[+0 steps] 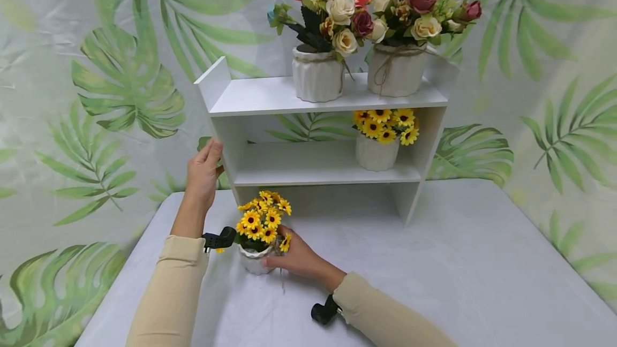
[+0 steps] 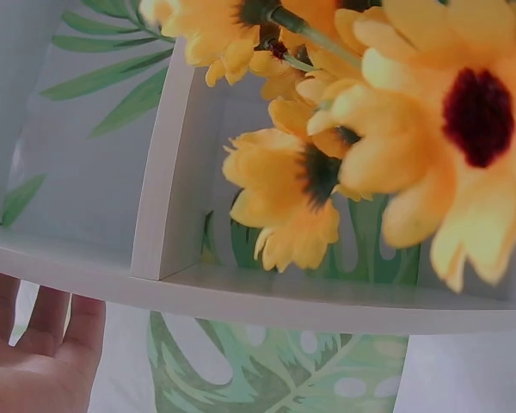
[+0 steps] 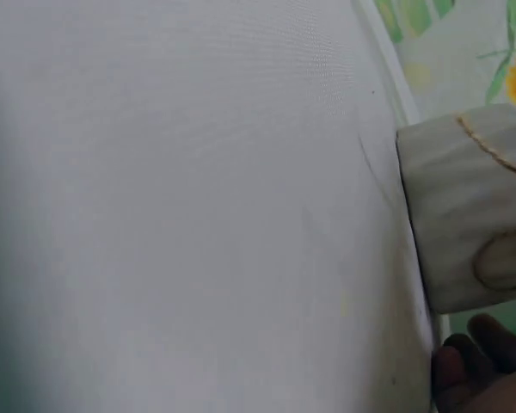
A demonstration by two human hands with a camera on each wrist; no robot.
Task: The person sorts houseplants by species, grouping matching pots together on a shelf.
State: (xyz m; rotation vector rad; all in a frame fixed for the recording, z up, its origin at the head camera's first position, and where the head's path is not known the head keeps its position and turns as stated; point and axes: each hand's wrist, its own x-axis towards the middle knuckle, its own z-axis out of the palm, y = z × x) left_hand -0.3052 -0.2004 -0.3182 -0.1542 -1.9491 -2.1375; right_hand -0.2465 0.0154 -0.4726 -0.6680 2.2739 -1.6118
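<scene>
My right hand (image 1: 301, 256) holds a small white flowerpot (image 1: 255, 262) of yellow artificial daisies (image 1: 260, 218) from its right side, low in front of the shelf's left end. The thumb lies across the front of the pot; some fingers are hidden behind the blooms. In the right wrist view the ribbed pot (image 3: 469, 215) shows its twine, with the curled fingers (image 3: 490, 344) close beside it. My left hand (image 1: 202, 173) is at the outer left side of a white shelf unit (image 1: 308, 175). Its extended fingertips touch the side panel in the left wrist view, where daisies (image 2: 284, 189) fill the foreground.
On the top board stand two white pots of mixed roses, one left (image 1: 318, 76) and one right (image 1: 397, 71). A second pot of yellow daisies (image 1: 378, 151) sits on the middle board's right end. The white-covered table (image 1: 482, 283) meets a leaf-patterned backdrop (image 1: 130, 79).
</scene>
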